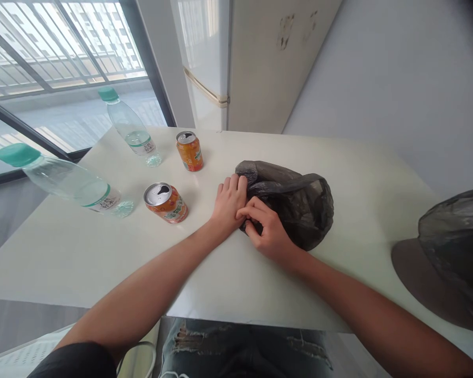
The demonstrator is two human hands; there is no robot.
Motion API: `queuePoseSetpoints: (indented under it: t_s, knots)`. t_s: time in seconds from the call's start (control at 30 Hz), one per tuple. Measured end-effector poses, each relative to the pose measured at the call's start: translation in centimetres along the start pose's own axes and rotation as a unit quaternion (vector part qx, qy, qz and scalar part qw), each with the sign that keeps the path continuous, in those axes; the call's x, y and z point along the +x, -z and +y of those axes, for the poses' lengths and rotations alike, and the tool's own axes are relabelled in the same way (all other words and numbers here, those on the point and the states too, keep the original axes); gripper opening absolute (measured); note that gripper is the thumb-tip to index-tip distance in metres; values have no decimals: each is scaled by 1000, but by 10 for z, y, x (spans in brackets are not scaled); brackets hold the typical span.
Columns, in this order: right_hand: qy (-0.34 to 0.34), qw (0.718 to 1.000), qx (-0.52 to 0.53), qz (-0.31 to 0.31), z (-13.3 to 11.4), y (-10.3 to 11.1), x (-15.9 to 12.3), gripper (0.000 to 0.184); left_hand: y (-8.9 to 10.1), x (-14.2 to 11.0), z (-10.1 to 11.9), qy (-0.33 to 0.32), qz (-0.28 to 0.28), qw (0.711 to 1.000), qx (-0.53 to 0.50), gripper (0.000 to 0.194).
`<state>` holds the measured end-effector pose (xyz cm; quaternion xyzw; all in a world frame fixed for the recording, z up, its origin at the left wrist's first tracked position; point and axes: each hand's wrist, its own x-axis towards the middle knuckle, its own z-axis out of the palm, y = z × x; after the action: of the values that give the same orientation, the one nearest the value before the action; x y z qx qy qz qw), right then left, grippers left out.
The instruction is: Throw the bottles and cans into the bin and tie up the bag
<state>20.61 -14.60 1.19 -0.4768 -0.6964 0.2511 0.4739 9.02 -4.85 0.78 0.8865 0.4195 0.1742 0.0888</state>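
Observation:
A dark, thin plastic bag (291, 202) lies crumpled on the white table, its opening facing up and toward me. At its left edge is my left hand (232, 199), back upward, fingers curled and closed on the plastic. My right hand (266, 226) crosses close beside the left one, thumb and forefinger pinched at the bag's near-left rim; the fingertips are partly hidden. Left of my hands stands an opened orange soda can (171, 207). Farther back is another orange can (191, 155), also opened.
Two clear bottles with green caps, a nearer bottle (74, 181) and a farther bottle (130, 123), stand at the table's left. A dark bag-covered bin (453, 252) stands at the right. Behind the white table (350, 168) are a refrigerator (256, 68) and a wall.

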Motion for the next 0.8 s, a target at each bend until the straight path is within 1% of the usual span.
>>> queuePoseSetpoints:
  t_s: [0.13,0.2,0.3,0.33,0.6,0.8]
  knots:
    - [6,1000,-3,-6,2,-1,-1,30,-1,1,0,7,5,1000,2,12]
    - [3,1000,-16,3,4,-2,-2,36,-1,2,1,22,6,1000,-8,13]
    - [-9,999,-28,20,7,-3,-4,50,0,3,1,38,0,999,-25,18]
    - [-11,999,-28,21,7,-3,-4,51,0,3,1,38,-1,999,-27,20]
    - [11,1000,-19,-2,5,0,-1,43,-1,0,-3,19,-2,999,-31,21]
    - [8,1000,14,-6,6,0,-1,35,0,-1,0,15,-11,1000,-2,16]
